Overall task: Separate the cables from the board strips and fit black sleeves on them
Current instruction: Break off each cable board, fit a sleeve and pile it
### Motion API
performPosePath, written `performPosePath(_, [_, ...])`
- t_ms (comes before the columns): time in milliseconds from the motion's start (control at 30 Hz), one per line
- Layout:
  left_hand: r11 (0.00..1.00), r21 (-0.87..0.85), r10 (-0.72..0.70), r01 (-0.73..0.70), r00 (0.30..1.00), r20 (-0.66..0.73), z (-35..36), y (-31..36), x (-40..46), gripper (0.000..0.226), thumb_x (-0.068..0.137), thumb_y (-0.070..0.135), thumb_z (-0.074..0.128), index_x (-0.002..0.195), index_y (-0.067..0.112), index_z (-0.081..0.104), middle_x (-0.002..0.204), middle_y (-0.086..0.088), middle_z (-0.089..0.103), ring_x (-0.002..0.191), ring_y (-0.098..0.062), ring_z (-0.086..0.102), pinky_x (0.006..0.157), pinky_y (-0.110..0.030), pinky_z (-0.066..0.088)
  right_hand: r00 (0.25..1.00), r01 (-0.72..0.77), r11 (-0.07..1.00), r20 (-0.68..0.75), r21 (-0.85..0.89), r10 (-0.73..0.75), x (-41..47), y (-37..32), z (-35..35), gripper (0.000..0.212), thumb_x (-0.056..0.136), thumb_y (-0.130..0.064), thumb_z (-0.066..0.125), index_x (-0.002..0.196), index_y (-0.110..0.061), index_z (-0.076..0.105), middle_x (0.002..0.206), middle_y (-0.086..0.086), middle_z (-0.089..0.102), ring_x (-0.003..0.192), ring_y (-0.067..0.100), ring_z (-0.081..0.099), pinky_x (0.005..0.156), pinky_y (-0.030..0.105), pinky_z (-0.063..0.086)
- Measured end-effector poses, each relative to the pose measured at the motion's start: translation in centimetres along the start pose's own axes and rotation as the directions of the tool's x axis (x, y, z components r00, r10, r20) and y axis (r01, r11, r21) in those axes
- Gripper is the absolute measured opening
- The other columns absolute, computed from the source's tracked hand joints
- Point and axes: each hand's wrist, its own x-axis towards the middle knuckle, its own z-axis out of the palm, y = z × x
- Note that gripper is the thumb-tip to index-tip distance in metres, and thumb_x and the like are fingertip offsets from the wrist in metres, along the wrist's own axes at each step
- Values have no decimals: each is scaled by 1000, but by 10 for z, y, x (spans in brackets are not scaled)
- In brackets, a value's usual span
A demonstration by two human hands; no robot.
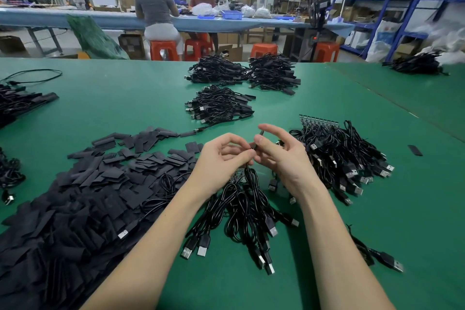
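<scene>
- Left hand (222, 156): fingers curled, pinching the end of a black cable (247, 184) above the green table (125, 98).
- Right hand (281, 156): thumb and forefinger pinch a black sleeve (261, 133) at that cable end.
- Board strip (237, 176): under the hands, cables attached.
- Sleeve pile (83, 191): near left.

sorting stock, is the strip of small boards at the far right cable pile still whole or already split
Whole: the strip of small green circuit boards lies in one unbroken row, black USB cables attached.
</scene>
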Motion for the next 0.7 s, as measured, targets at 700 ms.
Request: performPosePath(700, [999, -11, -43, 42, 994, -96, 3, 5, 2, 11, 85, 5, 78, 87, 13, 70, 79, -7, 76, 74, -15, 74, 74, -20, 56, 993, 78, 990, -94, 116, -68, 0, 5, 13, 24, 85, -3, 78, 107, -13, 76, 90, 18, 77, 78, 21, 74, 72, 26, 60])
